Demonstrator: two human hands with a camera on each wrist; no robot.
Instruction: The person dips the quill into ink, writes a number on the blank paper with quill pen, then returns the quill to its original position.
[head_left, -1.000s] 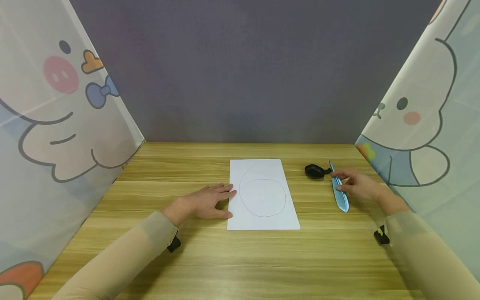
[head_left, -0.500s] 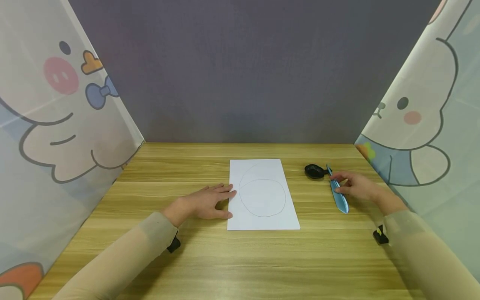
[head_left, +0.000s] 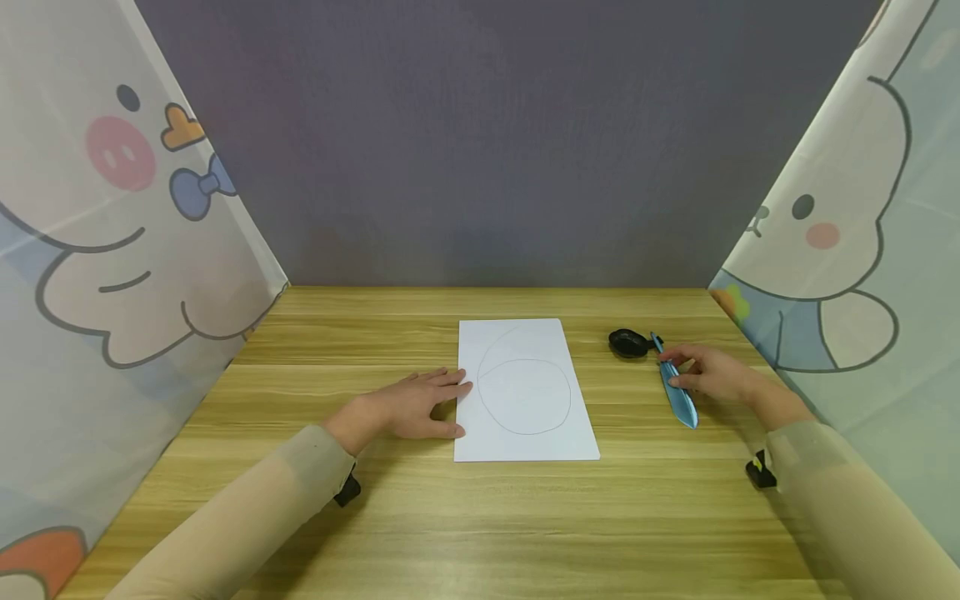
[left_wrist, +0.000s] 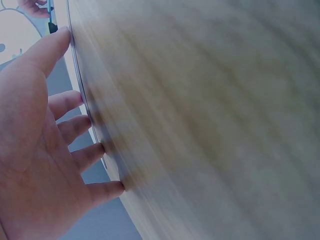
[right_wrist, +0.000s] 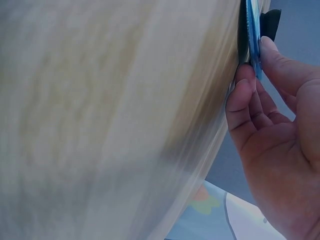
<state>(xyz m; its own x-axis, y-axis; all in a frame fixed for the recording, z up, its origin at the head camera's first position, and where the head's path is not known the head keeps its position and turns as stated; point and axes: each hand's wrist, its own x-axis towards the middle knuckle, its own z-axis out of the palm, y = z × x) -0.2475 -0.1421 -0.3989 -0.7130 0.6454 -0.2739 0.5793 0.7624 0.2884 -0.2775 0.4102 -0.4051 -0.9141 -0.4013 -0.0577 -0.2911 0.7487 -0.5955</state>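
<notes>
A white sheet of paper lies mid-table in the head view, with a thin line drawn as a large loop on it. My left hand rests at the sheet's left edge, fingers spread and fairly straight, fingertips touching the paper. To the right of the sheet, my right hand pinches a long, narrow, glossy light-blue piece between thumb and fingers; its exact kind is unclear. Its far end meets the short stem of a black oval object. In the right wrist view, the blue piece stands on edge between thumb and fingers.
The wood-grain table ends at a dark grey panel behind. Cartoon-printed cloths hang at the left and right. Each wrist carries a small black device, seen below the left sleeve and beside the right sleeve.
The far end of the blue piece has swung slightly left over the black object's stem, and my right hand has shifted a little with it. My left hand and the paper stay put.
</notes>
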